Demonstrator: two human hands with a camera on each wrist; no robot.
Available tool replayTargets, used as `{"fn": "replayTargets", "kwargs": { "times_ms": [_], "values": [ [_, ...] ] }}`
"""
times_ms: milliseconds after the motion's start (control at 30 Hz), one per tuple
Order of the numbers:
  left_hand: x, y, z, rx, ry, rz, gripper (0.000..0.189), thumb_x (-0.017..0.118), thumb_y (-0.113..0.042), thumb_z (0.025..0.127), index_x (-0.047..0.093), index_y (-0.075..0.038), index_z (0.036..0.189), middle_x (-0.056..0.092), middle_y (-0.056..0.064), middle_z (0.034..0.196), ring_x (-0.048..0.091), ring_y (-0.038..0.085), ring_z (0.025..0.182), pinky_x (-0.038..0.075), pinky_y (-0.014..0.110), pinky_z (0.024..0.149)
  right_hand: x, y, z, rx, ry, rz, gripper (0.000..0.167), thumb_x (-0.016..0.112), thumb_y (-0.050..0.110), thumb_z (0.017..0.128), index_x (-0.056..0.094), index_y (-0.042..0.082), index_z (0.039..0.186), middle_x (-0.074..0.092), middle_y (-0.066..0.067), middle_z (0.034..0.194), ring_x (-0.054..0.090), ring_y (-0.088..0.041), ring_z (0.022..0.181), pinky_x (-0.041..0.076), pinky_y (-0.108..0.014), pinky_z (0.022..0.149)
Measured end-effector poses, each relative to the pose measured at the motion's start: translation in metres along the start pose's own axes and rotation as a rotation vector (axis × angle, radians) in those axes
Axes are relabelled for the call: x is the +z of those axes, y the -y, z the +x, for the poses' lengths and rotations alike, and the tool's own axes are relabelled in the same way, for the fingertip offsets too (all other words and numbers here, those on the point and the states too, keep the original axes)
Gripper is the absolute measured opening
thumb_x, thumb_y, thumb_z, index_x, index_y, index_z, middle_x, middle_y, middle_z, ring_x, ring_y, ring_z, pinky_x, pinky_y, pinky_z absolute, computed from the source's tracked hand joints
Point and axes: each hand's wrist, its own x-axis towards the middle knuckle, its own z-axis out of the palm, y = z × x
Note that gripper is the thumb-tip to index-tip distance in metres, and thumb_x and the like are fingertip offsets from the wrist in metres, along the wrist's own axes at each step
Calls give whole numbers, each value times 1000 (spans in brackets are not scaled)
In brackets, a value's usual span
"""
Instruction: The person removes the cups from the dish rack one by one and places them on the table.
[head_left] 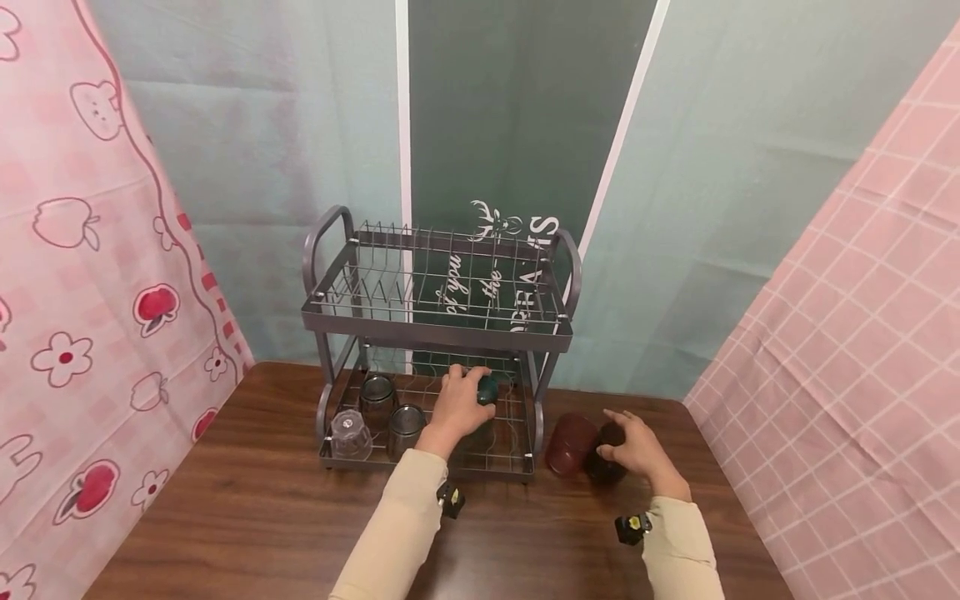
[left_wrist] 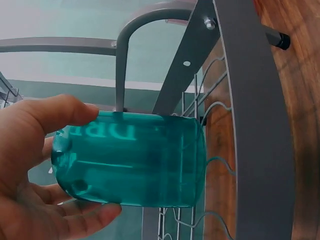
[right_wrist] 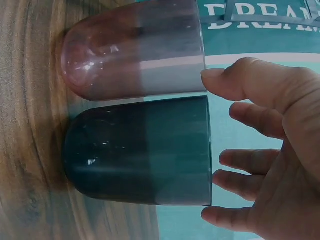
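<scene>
My left hand grips a teal see-through cup by its rounded base, thumb on one side and fingers on the other. The cup is upside down over the lower shelf of a grey two-tier dish rack, its rim close to the wires; whether it touches them I cannot tell. On the table right of the rack, a dark see-through cup and a reddish cup stand upright side by side. My right hand is at the dark cup's rim, fingers spread and not closed round it.
Upside down on the lower shelf's left part are a clear cup and two greyish glasses, one behind and one in front. The upper tier hangs over the left hand. Cloths surround the wooden table.
</scene>
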Motion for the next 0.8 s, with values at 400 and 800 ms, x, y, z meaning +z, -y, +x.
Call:
{"fn": "replayTargets", "kwargs": {
  "times_ms": [400,800],
  "values": [
    [-3,-2,-12,27,-16,-21,58,75,-19,76,54,-15,130,40,17,122,42,31,104,48,42,74,1,13,-12,-3,-18,-40,63,72,17,78,47,-8,129,37,-40,128,33,-56,118,31,-64,89],
    [-6,-10,-29,80,-5,-33,56,75,-19,76,55,-14,129,41,17,122,43,32,106,47,41,73,-7,38,-34,44,17,-63,68,72,24,79,44,-9,131,31,-44,129,29,-60,117,31,-65,87]
  ]
}}
